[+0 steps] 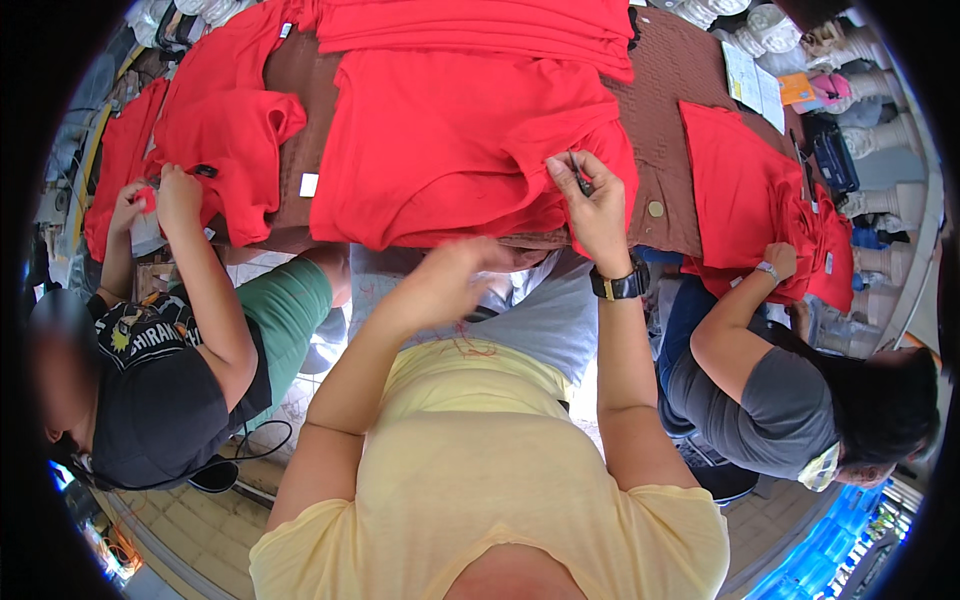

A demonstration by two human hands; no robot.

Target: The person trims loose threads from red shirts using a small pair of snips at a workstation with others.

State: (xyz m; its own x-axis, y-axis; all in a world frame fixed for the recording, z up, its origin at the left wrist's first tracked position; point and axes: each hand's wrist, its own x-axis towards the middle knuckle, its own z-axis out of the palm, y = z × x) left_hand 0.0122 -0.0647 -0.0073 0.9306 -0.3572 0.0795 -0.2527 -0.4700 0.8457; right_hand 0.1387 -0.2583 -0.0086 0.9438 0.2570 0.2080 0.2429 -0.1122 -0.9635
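A red garment (pixel 440 150) lies spread on the table in front of me, its near edge hanging over the table's front. Over the garment's right side, my right hand (pixel 600 215), with a dark watch on the wrist, is closed on small dark thread snips (pixel 580 180). My left hand (pixel 465 275) is below the garment's near edge, over my lap. Motion smears its fingers, so their grip does not show. Red thread bits (pixel 465 345) lie on my yellow shirt and grey legwear.
A stack of red garments (pixel 470 28) lies farther back on the brown table cover (pixel 655 110). Co-workers handle red cloth on both sides: a person in black (pixel 165 400) at left, one in grey (pixel 770 380) at right. A coin-like disc (pixel 655 209) and white tag (pixel 309 185) lie nearby.
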